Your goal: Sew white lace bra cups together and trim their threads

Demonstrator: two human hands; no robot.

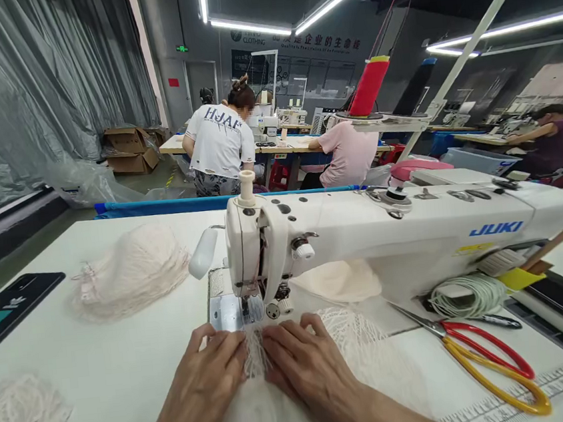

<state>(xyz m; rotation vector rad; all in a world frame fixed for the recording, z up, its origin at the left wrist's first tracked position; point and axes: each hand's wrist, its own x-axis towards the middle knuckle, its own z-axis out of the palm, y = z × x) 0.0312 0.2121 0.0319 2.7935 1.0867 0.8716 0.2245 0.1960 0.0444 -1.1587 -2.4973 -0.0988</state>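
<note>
In the head view, white fringed fabric (257, 358) lies in front of the presser foot (245, 309) of a white sewing machine (358, 226). My left hand (211, 363) grips its left side, with curled fingers close to the metal needle plate (225, 311). From the right, my right hand (304, 359) holds the same fabric, fingers bunched together. A narrow strip of fringe shows between the two hands. Both thumbs are mostly hidden, and so is the fabric under the palms. More pale fringe spreads out beside my right wrist.
Scissors (470, 349) with red and yellow handles lie at right, near coiled pale cord (466, 295) and a clear ruler (556, 383). White fringe bundles (131, 270) and a phone (15, 313) rest at left. A red thread cone (370, 87) stands behind. Several people work beyond.
</note>
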